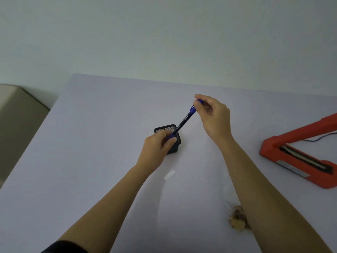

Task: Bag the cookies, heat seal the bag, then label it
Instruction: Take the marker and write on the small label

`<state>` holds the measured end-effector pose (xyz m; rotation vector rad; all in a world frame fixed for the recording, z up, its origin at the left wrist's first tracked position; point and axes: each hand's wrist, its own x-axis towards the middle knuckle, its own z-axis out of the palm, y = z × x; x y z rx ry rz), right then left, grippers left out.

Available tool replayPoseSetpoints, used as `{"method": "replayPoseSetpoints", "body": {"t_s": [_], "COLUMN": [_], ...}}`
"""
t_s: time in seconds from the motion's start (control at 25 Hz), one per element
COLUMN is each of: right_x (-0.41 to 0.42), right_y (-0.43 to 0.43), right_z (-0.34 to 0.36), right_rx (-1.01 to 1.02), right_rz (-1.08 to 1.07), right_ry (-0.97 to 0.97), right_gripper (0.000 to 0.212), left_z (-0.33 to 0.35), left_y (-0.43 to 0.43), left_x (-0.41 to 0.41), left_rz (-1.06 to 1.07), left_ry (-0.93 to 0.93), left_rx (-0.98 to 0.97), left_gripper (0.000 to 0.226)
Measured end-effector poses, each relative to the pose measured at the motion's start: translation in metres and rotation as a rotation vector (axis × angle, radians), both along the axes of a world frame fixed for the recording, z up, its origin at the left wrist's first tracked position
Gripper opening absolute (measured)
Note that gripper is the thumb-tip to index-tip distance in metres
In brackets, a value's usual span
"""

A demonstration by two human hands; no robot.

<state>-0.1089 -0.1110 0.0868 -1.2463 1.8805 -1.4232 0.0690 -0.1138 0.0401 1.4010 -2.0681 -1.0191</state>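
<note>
- Both hands on the blue pen, its long axis slanting from low-left up to far-right, over the black mesh pen holder.
- Left hand: fingers clamped on the lower end.
- Right hand: fingers pinching the cap end, probably uncapping.
- White label lies on the table, nearer the left hand.
- Bagged cookies sit beside the right forearm; red heat sealer open at right.

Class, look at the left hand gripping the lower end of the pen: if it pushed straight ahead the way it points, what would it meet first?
Probably the black mesh pen holder, directly beyond the left hand and partly hidden by it; whether they already touch is unclear.
</note>
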Motion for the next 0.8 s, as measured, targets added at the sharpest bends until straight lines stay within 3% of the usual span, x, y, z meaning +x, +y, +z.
{"method": "replayPoseSetpoints", "body": {"t_s": [0.16,0.28,0.36,0.48,0.56,0.64,0.8], "right_x": [0.009,0.027,0.029,-0.011,-0.035,-0.025,0.024], "right_y": [0.016,0.027,0.025,0.020,0.025,0.031,0.064], "right_z": [-0.001,-0.011,-0.014,-0.003,0.006,0.004,-0.035], "right_rx": [0.096,0.181,0.231,0.137,0.094,0.111,0.136], "right_rz": [-0.089,-0.164,-0.287,-0.565,-0.518,-0.374,-0.240], "right_ry": [-0.266,-0.320,-0.366,-0.626,-0.642,-0.591,-0.727], "right_gripper": [0.021,0.042,0.045,0.043,0.042,0.041,0.035], "left_z": [0.014,0.018,0.022,0.012,-0.005,-0.025,-0.058], "left_y": [0.015,0.031,0.038,0.052,0.063,0.064,0.049], "left_x": [-0.006,-0.018,-0.020,0.004,0.033,0.051,0.068], "left_rz": [-0.067,-0.182,-0.178,-0.137,-0.041,0.119,0.301], "left_ry": [0.019,-0.048,-0.021,0.010,0.009,0.063,-0.074], "left_rx": [-0.206,-0.276,-0.214,0.048,0.274,0.377,0.305], "left_gripper": [0.018,0.033,0.033,0.030,0.029,0.024,0.011]}}
